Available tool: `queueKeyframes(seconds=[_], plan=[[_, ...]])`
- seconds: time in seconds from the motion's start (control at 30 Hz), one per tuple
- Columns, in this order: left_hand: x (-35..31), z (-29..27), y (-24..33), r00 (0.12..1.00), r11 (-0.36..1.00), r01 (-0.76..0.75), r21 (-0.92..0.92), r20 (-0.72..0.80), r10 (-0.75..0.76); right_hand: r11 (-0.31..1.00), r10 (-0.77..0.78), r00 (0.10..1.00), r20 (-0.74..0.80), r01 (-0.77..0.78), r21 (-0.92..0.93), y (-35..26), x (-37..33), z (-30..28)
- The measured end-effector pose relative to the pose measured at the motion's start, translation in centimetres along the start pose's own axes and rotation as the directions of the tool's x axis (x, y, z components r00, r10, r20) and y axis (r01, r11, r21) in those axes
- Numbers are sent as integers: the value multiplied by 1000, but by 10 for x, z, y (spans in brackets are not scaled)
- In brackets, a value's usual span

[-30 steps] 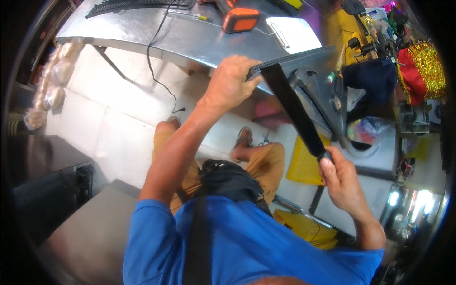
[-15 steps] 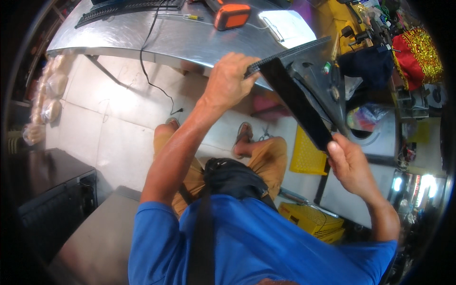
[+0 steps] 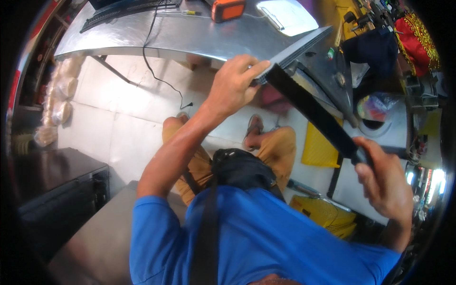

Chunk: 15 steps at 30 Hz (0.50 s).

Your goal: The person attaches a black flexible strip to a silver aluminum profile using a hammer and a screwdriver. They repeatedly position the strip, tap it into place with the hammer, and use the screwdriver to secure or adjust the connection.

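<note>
My left hand (image 3: 233,85) is closed round the near corner of a flat grey panel (image 3: 304,45) with a ribbed edge, tilted up at the table's front edge. A long, straight black blade-like tool (image 3: 311,111) slants down to the right from beside that hand. Its far end overlaps the panel's near corner in view; whether they touch I cannot tell. My right hand (image 3: 387,185) is wrapped round the tool's dark handle (image 3: 363,156), out to my right. The tool's exact kind does not show.
On the metal table (image 3: 190,40) lie a keyboard (image 3: 123,14), an orange and black device (image 3: 228,10) and a clipboard with paper (image 3: 289,16). A black cable (image 3: 159,78) hangs to the floor. Yellow crates (image 3: 319,142) stand at my right, and a dark cabinet (image 3: 57,175) at my left.
My right hand has moved right and down with the black tool, showing more of its handle. The panel has tilted, so its grey face now shows. The view has shifted slightly.
</note>
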<state>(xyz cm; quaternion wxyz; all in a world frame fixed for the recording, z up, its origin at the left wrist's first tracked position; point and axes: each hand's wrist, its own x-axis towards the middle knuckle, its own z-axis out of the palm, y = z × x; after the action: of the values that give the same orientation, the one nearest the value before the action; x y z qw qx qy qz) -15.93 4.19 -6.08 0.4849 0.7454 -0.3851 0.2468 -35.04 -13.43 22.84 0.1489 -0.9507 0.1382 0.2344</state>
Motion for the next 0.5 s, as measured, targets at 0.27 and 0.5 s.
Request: queueKeyframes(seconds=[0.27, 0.5], plan=[[-6, -15, -7, 974, 967, -199, 159, 138, 178, 968, -245, 970, 6, 244, 57, 65, 12, 9], [18, 5, -1, 988, 988, -91, 121, 138, 74, 982, -169, 979, -113, 158, -106, 56, 19, -40]])
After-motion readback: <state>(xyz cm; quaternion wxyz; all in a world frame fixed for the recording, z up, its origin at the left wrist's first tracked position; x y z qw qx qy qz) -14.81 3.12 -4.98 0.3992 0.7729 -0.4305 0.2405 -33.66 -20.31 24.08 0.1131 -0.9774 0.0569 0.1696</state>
